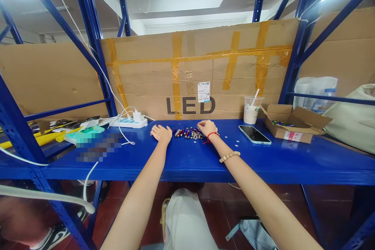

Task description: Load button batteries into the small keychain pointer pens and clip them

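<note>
My left hand lies palm down on the blue shelf top, its fingers apart and nothing visible in them. Just to its right is a small heap of shiny metal cylinders in red, purple and silver, with small silver pieces among them. At the heap's right end is my right hand, wearing a red cord and a beaded bracelet. Its fingers are bent together near the small pieces; what they hold, if anything, is too small to make out.
A phone, a cup with a straw and an open cardboard box stand on the right. A white power strip with cables lies at left. Behind rises a taped cardboard panel between blue posts. Several flat bits dot the shelf.
</note>
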### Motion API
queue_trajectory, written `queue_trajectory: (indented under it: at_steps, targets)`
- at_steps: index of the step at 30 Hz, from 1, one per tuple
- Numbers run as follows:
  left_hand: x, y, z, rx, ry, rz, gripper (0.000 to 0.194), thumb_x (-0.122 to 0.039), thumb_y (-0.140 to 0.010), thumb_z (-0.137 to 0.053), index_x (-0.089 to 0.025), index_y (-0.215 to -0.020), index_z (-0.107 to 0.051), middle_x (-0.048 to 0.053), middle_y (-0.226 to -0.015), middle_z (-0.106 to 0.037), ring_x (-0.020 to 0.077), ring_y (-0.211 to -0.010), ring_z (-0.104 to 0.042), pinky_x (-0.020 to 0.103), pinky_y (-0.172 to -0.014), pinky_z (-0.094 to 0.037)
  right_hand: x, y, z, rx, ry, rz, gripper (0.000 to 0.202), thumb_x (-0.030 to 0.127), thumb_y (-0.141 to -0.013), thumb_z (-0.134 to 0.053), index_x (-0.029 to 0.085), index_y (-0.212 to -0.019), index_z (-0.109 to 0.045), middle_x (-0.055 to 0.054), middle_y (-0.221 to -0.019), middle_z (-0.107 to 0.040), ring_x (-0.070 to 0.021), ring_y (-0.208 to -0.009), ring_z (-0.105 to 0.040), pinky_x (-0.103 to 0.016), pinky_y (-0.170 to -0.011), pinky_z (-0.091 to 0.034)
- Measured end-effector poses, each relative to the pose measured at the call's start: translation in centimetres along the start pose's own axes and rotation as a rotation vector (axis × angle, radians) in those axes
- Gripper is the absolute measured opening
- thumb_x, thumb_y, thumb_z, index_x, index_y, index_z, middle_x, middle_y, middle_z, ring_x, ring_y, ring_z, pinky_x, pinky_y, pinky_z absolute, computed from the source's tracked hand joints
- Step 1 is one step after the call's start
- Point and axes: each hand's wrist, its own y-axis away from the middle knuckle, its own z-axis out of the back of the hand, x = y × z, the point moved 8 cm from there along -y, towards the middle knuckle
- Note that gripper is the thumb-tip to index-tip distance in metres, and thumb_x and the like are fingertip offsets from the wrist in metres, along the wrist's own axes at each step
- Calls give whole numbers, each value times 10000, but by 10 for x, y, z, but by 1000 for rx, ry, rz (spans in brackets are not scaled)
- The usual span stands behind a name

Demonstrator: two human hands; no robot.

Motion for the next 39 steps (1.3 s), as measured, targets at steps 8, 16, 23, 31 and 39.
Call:
queue_trajectory:
  at_steps: [8,16,23,31,39]
  targets:
    - [-7,0,2,2,7,-87,374,-144,-820,-323,-89,-1129,-525,205,-1213,-487,315,-1177,-386,420,-934,-289,-11,-4,-1,-19,76,-33,185,262,-762,-574,283,-881,-714,-34,-959,-697,-210,-929,-631,-277,-740,-488]
    - [-5,2,2,101,5,-38,370,-185,-788,-403,-109,-1126,-531,213,-1262,-457,345,-1186,-379,446,-913,-299,-13,-4,-2,-33,46,-58,234,197,-733,-564,255,-911,-703,-32,-979,-692,-212,-960,-622,-291,-772,-486]
    - [-8,4,2,139,21,-65,333,-267,-745,-506,-109,-1028,-585,201,-1238,-479,322,-1183,-386,402,-930,-295,-23,-7,5,-68,-24,-139,255,216,-743,-552,269,-952,-690,-15,-995,-689,-208,-982,-613,-296,-798,-481]
    - [-13,6,5,132,9,-76,388,-341,-680,-587,-150,-1017,-567,179,-1294,-426,318,-1225,-337,390,-942,-278,-44,-8,10,-72,-39,-285,303,179,-741,-548,248,-1005,-681,-62,-1048,-669,-236,-994,-609,-321,-802,-481]
    - [-6,2,2,115,38,-19,557,-436,-638,-610,-144,-1104,-520,203,-1299,-412,333,-1230,-324,390,-948,-247,-45,-12,-1,2,-3,-251,250,199,-701,-597,248,-916,-715,-70,-1011,-679,-246,-961,-620,-319,-784,-484]
